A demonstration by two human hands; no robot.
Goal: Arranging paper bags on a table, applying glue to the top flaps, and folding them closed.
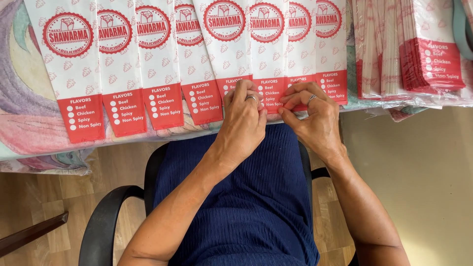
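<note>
The left hand (242, 120) and right hand (315, 118) sit close together at centre frame, fingertips pinched on the red bottom edge of one paper sandwich sleeve (272, 59). That sleeve lies in an overlapping row of white-and-red sleeves (123, 64) across the top, on a pastel patterned cloth (24, 113). A stack of sleeves (423, 54) rests upper right. A black chair arm (101, 226) shows lower left.

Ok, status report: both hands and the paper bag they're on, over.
Left hand and right hand both pinching bottom edge of one red-and-white paper bag. Bag lies in overlapping row. Nothing obstructing.
</note>
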